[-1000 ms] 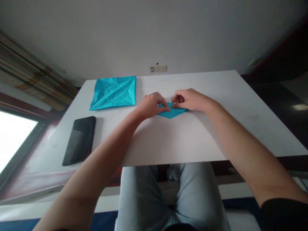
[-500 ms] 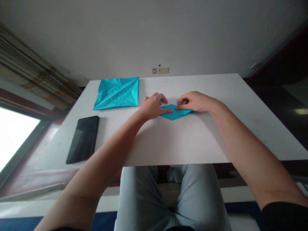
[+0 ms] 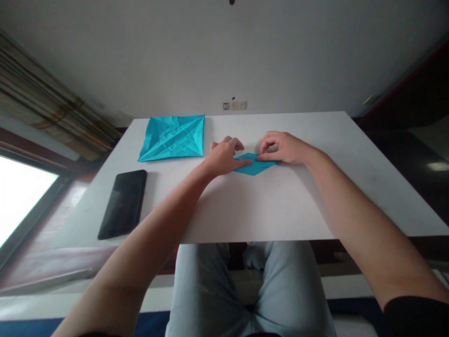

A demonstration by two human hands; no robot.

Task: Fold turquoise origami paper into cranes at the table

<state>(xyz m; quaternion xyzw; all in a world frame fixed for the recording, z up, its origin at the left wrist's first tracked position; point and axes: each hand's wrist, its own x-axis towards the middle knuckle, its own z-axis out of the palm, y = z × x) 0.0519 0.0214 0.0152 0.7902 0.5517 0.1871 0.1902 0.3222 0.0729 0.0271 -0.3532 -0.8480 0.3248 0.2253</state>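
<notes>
A small piece of folded blue paper (image 3: 255, 169), pointed at its ends, lies on the white table in front of me. My left hand (image 3: 224, 157) holds down its left part, the thumb stretched flat along the paper and the other fingers bent above the table. On the right side, my right hand (image 3: 282, 149) grips the paper with the thumb low on it and the fingers curled. The thumbs lie close together without touching. Both ends of the paper are partly covered by my hands.
A larger creased blue paper sheet (image 3: 173, 136) lies at the back left of the white table (image 3: 245, 215). Nearer me on the left is a black phone (image 3: 123, 203), close to my left forearm. Wall sockets (image 3: 234, 106) sit behind the table's far edge.
The paper's right part, bowed and slightly raised before, now looks flatter. My right fingers have shifted slightly while both hands stay at the paper. The camera view has tilted a little.
</notes>
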